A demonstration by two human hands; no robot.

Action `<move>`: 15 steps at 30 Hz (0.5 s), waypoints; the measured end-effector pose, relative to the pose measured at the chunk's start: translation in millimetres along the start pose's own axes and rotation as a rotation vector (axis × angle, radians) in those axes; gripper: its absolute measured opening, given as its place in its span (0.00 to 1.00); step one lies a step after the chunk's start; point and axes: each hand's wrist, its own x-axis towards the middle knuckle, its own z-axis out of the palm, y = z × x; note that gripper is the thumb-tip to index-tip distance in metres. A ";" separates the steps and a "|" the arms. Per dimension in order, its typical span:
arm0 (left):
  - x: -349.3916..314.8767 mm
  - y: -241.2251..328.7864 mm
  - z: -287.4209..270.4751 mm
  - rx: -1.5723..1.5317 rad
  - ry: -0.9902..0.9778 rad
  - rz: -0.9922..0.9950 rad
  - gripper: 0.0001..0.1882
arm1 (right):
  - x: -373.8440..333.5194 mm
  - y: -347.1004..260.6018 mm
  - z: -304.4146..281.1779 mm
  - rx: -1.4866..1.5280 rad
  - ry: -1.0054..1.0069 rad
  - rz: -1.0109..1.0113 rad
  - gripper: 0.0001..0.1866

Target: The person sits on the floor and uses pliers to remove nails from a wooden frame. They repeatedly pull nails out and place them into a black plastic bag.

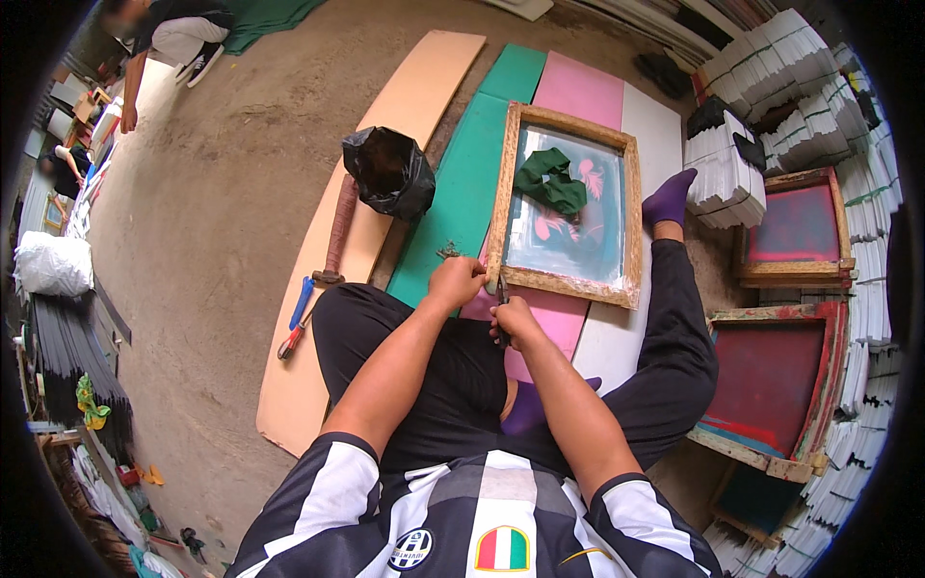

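R hand (pixel 518 323) wraps dark tool (pixel 503 297), ctr of view, at wood frame's (pixel 632 212) lower-L corner; L hand (pixel 455 284) fingers bunched nr same corner, can't tell if pinching anything. Wood frame's upper ctr-R, green cloth (pixel 551 181) on it.

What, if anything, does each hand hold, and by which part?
Right hand: dark pliers-like tool, by its handles. Left hand: near the wooden frame; hold unclear.
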 end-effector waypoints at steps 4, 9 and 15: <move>-2.1 5.3 -0.9 -0.015 0.000 -0.030 0.13 | 0.6 0.4 3.1 -0.093 0.036 -0.002 0.09; -3.4 7.8 -2.0 -0.055 -0.012 -0.069 0.14 | -6.5 -9.5 5.3 -0.110 0.065 0.011 0.11; -0.2 6.3 -0.1 -0.066 -0.008 -0.073 0.14 | -14.7 -28.0 10.1 -0.163 0.083 -0.022 0.07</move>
